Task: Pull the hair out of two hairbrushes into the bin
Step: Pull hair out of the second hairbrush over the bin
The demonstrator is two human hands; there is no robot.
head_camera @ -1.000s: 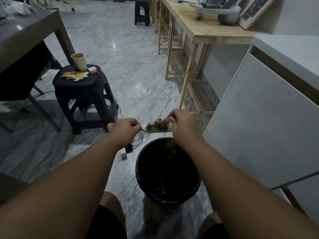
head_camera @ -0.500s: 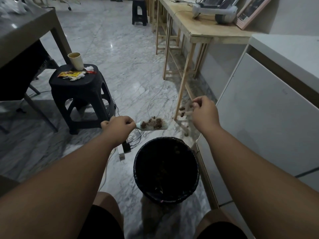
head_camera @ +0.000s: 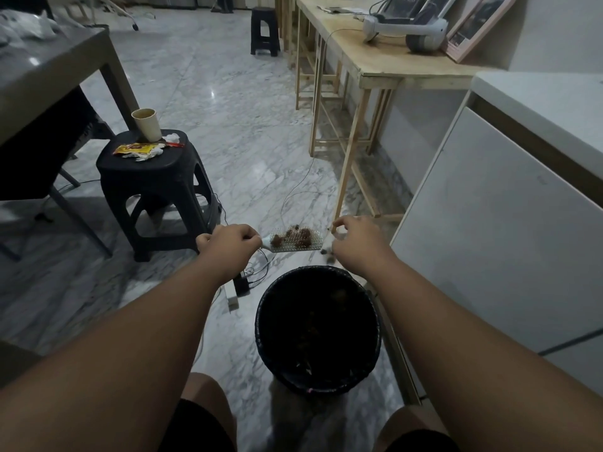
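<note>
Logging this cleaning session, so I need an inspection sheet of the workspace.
Surface: marble floor, bin standing on it.
Job's things: one brush, hair clumps in its bristles; hair bits by right hand.
Clutter: stool with cup and wrappers.
Hands: left hand grips brush handle; right hand beside brush tip, grip unclear.
Cables: thin cable and power strip on floor.
Surroundings: wooden table, white cabinet.
</note>
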